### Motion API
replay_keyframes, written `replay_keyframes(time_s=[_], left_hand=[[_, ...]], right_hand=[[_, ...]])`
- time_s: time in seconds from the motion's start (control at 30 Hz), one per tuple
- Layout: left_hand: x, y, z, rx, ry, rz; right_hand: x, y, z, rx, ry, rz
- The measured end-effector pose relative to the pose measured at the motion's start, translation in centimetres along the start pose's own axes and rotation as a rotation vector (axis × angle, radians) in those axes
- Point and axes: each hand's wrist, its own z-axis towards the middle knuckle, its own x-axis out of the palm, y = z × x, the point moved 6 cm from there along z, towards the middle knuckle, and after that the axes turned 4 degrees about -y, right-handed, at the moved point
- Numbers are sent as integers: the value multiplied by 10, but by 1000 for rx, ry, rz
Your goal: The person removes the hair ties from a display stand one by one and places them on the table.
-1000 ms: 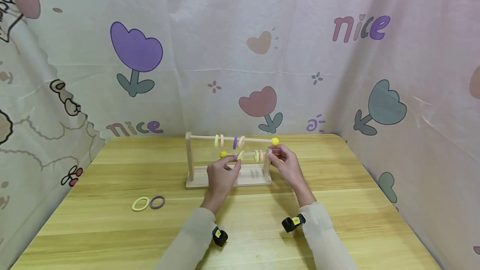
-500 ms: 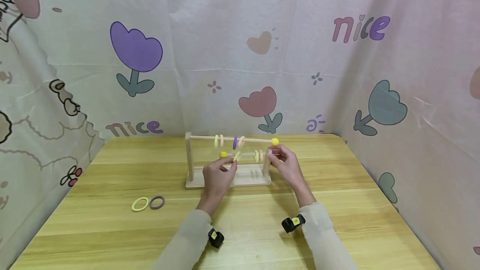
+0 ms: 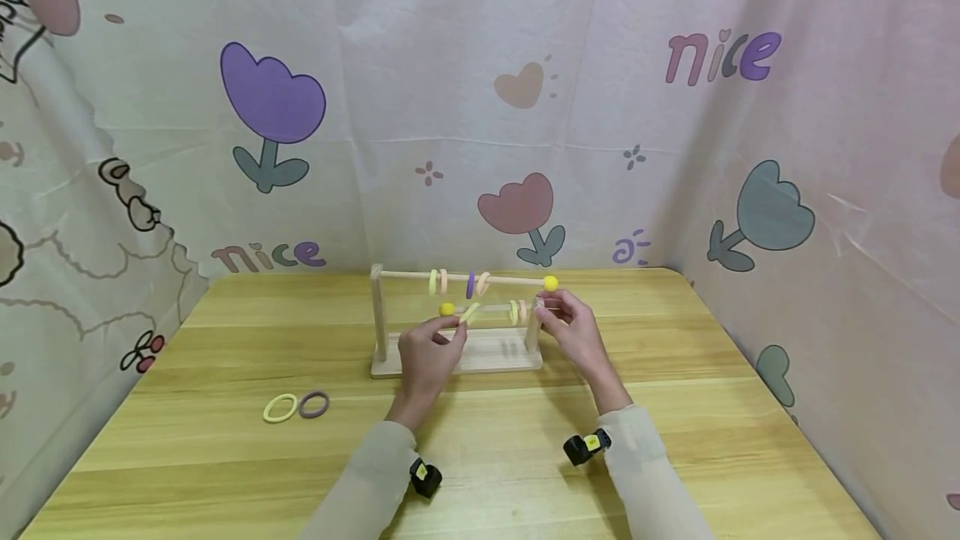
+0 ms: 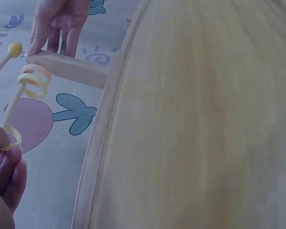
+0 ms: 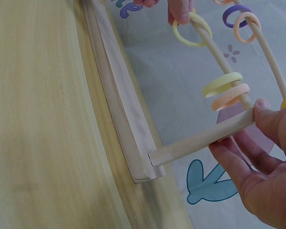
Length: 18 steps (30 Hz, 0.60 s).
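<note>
My left hand (image 3: 429, 357) pinches a pale yellow ring (image 5: 209, 34) that hangs around the lower rod (image 3: 495, 307) of a wooden stand (image 3: 487, 362). In the head view this ring sits tilted, near the yellow ball (image 3: 447, 309) at the rod's left end. My right hand (image 3: 576, 330) grips the top of the short post (image 5: 200, 139), thumb on its end and fingers beneath. Close to that post, another yellow ring (image 5: 218, 86) and a peach ring (image 5: 231, 97) encircle the same rod.
Behind, the upper rod (image 3: 517, 280) runs from the taller post (image 3: 380, 319) to a yellow ball (image 3: 551, 282), carrying a yellow ring, peach rings and a purple ring (image 3: 470, 285). On the table at left lie a yellow ring (image 3: 266, 412) and a purple ring (image 3: 313, 417).
My left hand has slid the pinched yellow ring leftward along the lower rod toward its ball end, and the ring has tilted more. The right hand stays on the post.
</note>
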Motion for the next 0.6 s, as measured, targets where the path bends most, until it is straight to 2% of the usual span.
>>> replay_keyframes(time_s=[0.17, 0.6], left_hand=[[-2, 2, 1, 3, -3, -17], [-9, 2, 1, 63, -38, -26]], right_hand=[[0, 1, 0, -4, -1, 2], [0, 1, 0, -16, -4, 20]])
